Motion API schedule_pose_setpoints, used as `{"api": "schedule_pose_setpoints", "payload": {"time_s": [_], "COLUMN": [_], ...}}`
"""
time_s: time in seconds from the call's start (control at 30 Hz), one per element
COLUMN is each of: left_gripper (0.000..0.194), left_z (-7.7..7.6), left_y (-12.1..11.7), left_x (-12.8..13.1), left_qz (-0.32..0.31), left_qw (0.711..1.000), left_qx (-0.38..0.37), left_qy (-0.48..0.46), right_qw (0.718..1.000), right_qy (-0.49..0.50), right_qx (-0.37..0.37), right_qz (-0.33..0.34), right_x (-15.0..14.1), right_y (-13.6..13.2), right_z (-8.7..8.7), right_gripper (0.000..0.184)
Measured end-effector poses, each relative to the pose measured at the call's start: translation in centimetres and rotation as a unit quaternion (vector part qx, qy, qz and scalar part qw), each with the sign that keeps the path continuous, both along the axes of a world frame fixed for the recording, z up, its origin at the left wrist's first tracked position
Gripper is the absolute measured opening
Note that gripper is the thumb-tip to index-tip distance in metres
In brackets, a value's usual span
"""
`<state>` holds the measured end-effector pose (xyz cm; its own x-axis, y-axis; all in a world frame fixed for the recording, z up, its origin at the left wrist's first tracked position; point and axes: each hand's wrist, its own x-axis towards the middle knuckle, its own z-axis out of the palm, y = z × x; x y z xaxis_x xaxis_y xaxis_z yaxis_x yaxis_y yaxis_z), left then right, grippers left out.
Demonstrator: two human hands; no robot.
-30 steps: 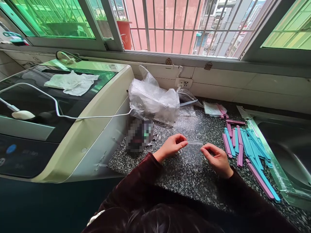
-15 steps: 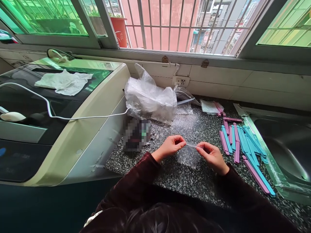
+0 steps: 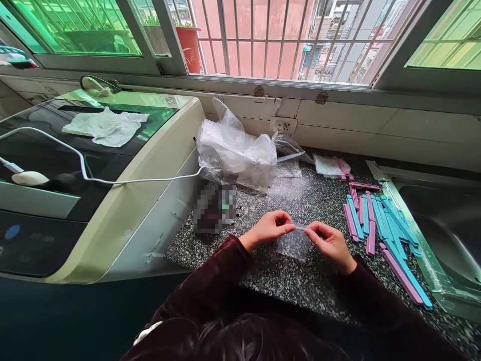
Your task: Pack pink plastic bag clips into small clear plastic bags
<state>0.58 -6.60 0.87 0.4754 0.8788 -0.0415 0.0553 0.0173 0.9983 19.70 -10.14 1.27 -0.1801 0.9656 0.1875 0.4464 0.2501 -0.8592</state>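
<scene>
A small clear plastic bag [image 3: 292,246] hangs by its top edge between my two hands, just over the speckled counter [image 3: 270,278]. My left hand [image 3: 271,228] pinches that edge between thumb and forefinger. At the other end, the thumb and fingers of my right hand [image 3: 331,244] are closed on the same edge. To the right of my right hand lie flat pink strips [image 3: 401,275] and blue strips [image 3: 387,225], several of each, in a loose pile; they look like plastic bag clips.
A crumpled clear plastic bag [image 3: 236,153] and a dark, blurred-out packet [image 3: 214,209] lie on the counter. Left stands a washing machine [image 3: 150,165] with a white cable [image 3: 150,179] and a cloth [image 3: 107,126]. A metal sink [image 3: 447,225] borders the right. Small bags [image 3: 327,165] lie behind the strips.
My left hand has slid slightly right along the bag's top edge, closer to my right hand. The whole view has shifted a little.
</scene>
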Motion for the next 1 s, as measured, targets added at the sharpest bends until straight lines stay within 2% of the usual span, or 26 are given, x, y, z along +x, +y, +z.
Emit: {"api": "schedule_pose_setpoints", "payload": {"time_s": [0.37, 0.63, 0.87, 1.0], "left_gripper": [0.02, 0.023, 0.024, 0.025], "left_z": [0.12, 0.31, 0.13, -0.09], "left_y": [-0.03, -0.06, -0.06, -0.01], "left_x": [-0.12, 0.32, 0.55, 0.64], "left_qz": [0.017, 0.014, 0.021, 0.015], "left_qw": [0.999, 1.0, 0.999, 1.0], "left_qx": [0.032, -0.006, 0.023, 0.0], "left_qy": [0.002, 0.017, 0.021, 0.016], "right_qw": [0.999, 0.999, 0.998, 0.999], "right_qy": [-0.009, -0.017, -0.03, -0.018], "right_qx": [0.025, 0.035, 0.043, 0.037], "right_qz": [-0.021, -0.032, -0.019, -0.032], "right_x": [-0.1, -0.53, -0.57, -0.64], "right_y": [-0.13, -0.2, 0.01, 0.12], "right_z": [0.19, 0.44, -0.12, -0.44], "right_gripper": [0.029, 0.029, 0.029, 0.028]}}
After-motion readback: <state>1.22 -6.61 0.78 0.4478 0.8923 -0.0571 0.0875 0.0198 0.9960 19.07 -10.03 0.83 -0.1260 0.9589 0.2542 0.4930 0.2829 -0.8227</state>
